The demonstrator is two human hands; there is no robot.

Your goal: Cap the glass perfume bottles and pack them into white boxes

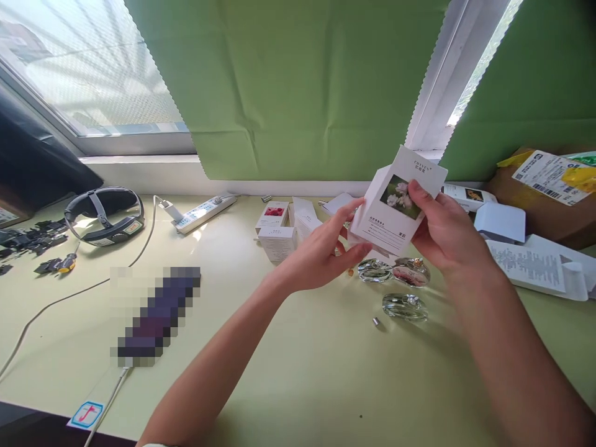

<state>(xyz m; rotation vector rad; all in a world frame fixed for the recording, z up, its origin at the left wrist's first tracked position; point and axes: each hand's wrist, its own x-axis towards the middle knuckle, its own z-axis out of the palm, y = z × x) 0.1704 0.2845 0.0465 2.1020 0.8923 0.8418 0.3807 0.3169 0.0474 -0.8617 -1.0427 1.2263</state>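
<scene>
A white cardboard box (379, 225) with a printed photo of pale flowers is held up, tilted, above the table. My right hand (444, 233) grips its right side, thumb on the front near the photo and the other fingers mostly hidden behind. Around its lower left edge are the fingers and thumb of my left hand (321, 256); they are closed on it. Below the box lie clear glass bottles: one on the left (374, 270), one with a pinkish picture (411, 273), and one nearer me (404, 307). Beside the nearest bottle is a small silver cylinder (376, 321).
White boxes (277, 243) stand behind my left hand. Flattened white cartons (531, 266) and a brown parcel (535, 180) are at right. On the left are a power strip (205, 212), a head strap device (112, 226), a pixelated dark object (158, 316) and a cable (69, 295).
</scene>
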